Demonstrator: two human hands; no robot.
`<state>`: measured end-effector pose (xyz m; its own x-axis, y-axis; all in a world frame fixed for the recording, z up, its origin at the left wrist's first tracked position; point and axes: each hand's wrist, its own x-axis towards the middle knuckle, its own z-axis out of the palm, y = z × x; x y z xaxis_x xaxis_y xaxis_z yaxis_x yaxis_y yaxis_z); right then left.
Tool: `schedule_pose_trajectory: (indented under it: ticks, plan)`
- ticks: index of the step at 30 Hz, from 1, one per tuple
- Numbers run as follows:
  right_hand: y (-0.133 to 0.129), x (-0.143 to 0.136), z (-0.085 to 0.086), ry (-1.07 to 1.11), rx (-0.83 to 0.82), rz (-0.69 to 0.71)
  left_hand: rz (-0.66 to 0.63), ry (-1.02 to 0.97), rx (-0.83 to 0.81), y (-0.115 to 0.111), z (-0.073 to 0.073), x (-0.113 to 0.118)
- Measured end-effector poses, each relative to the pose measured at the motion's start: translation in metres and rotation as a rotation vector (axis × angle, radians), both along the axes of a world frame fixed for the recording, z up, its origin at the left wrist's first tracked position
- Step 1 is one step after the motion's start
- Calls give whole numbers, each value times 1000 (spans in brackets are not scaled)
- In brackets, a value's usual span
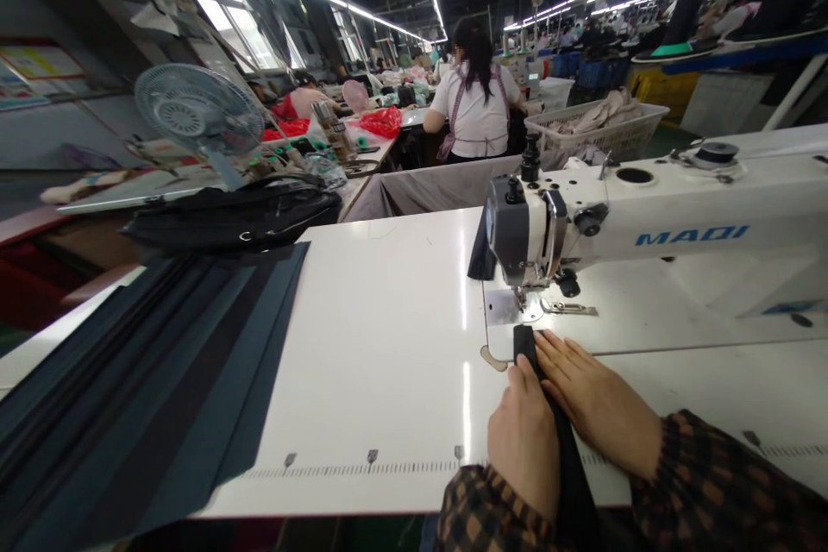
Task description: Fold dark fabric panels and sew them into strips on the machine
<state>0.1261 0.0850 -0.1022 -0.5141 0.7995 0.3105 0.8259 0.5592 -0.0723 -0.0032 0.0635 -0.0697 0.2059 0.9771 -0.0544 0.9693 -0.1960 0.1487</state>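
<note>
A narrow black fabric strip [569,457] runs from the table's front edge toward the sewing machine [536,233]. Its far end lies just short of the needle and the metal needle plate [503,308]. My left hand [525,431] grips the strip from its left side, the fingers pointing at its end. Along the right edge, my right hand [599,401] rests flat with fingers stretched out, touching the strip. Another dark fabric piece [480,254] lies behind the machine head.
A stack of dark fabric panels [161,379] covers the table's left side, with a black bag [239,211] behind it. A fan [194,108] stands at the back left. Ahead, a person [479,103] sits beside a white basket [601,129] of fabric pieces.
</note>
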Motion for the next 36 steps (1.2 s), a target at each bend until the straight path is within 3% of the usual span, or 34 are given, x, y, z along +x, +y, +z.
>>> schedule_pose_trajectory:
  ticks: [5, 17, 25, 31, 36]
  plan:
    - [0, -1, -3, -54, 40, -11, -31, 15, -123, 13, 7, 4]
    - [-5, -4, -11, -32, 89, -23, -118, -418, -95, 32, 7, -17]
    - [-9, -3, -7, -15, 82, -16, -158, -212, -130, 32, 10, -11]
    - [14, 0, -6, 29, 90, -9, -144, -175, -123, 52, 13, -4]
    - [32, 4, -5, -66, 102, 7, -133, -160, -140, 67, 13, 0]
